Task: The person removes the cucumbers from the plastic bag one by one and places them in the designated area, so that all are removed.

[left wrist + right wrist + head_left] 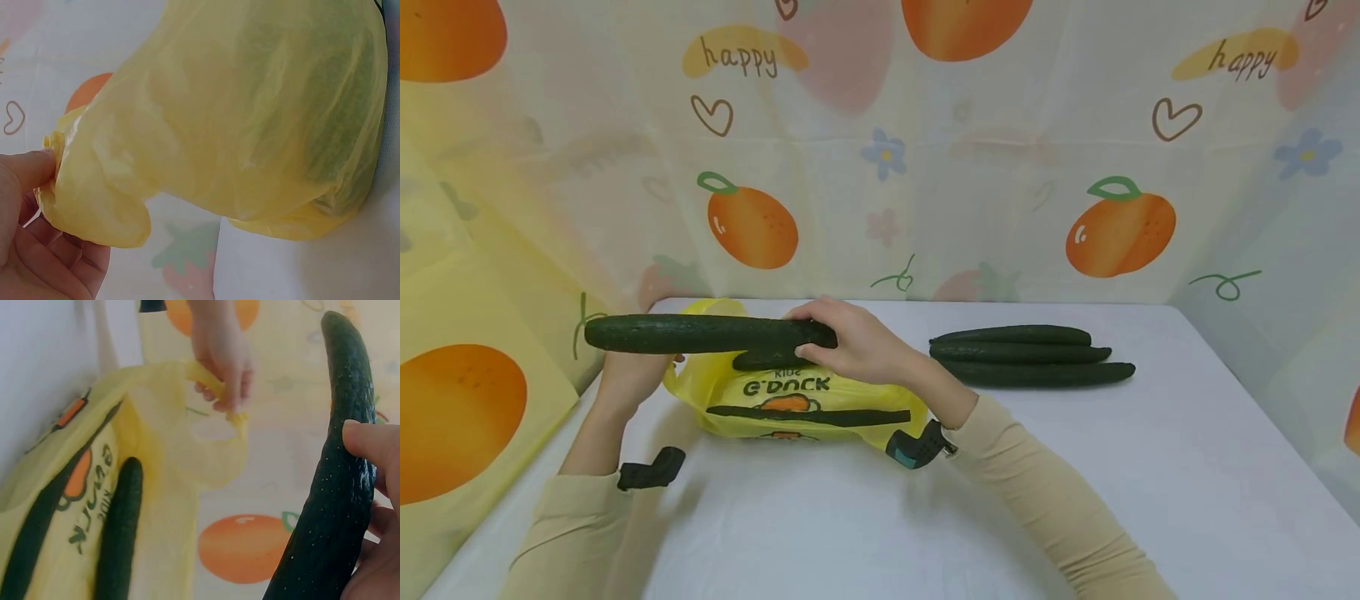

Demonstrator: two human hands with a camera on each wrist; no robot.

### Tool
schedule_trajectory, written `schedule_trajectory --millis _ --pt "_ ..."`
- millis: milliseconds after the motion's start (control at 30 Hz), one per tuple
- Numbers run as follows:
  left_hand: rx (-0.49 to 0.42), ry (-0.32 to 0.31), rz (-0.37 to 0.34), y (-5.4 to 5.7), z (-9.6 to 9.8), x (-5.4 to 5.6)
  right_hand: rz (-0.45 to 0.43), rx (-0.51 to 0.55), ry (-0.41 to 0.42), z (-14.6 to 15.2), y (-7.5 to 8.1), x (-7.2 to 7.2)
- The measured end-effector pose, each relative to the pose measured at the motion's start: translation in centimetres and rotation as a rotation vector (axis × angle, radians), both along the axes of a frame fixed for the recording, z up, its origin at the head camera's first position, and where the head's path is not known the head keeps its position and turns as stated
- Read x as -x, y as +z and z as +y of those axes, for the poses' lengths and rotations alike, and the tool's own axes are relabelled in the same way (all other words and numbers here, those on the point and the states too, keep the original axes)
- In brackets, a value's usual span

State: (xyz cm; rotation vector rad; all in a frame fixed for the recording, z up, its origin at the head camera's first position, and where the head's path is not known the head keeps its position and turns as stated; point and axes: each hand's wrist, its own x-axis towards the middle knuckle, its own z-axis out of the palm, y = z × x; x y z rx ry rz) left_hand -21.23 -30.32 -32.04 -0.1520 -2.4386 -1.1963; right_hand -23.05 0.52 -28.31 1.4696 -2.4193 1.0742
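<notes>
My right hand (857,342) grips one end of a dark green cucumber (685,333), which lies level above a yellow plastic bag (842,400). Thumb and fingers wrap the cucumber (337,475) in the right wrist view. At the bag's left side, my left hand (636,383) pinches the gathered handle, as the left wrist view of the hand (44,219) shows. Below the held cucumber, another cucumber (122,531) lies at the bag's opening. A long dark strip (808,417) crosses the bag's printed side. Green shapes show through the thin plastic (337,119).
Three cucumbers (1022,354) lie side by side on the white table (1150,467), right of the bag. Behind the table hangs a cloth (970,225) printed with oranges, hearts and flowers. Similar cloth walls stand on the left and right.
</notes>
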Motion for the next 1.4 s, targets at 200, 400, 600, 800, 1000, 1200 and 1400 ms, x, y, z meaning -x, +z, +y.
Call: schedule_trajectory --millis 200,400,600,800,1000,1200,1400 --pt "-0.064 -0.034 0.006 -0.1 0.0 0.0 0.045 0.040 -0.015 0.9 1.1 0.2" --pt "-0.018 0.025 -0.073 -0.9 -0.6 0.4 0.037 0.022 -0.044 2.1 0.9 0.5" --pt "0.026 0.092 -0.119 -0.8 -0.5 0.1 0.031 -0.031 -0.070 3.3 0.0 0.9" --pt "0.016 0.077 -0.109 -0.9 -0.3 0.2 0.015 -0.079 -0.132 4.8 -0.5 1.0" --pt "-0.007 0.046 -0.109 -1.0 -0.6 0.3 0.014 -0.074 -0.170 7.1 -1.1 1.3" --pt "0.004 0.052 -0.134 -1.0 -0.6 0.5 0.021 -0.067 -0.204 9.7 -1.9 1.5" --pt "0.005 0.060 -0.130 -1.0 -0.6 0.4 0.021 -0.095 -0.264 12.2 -2.5 1.8"
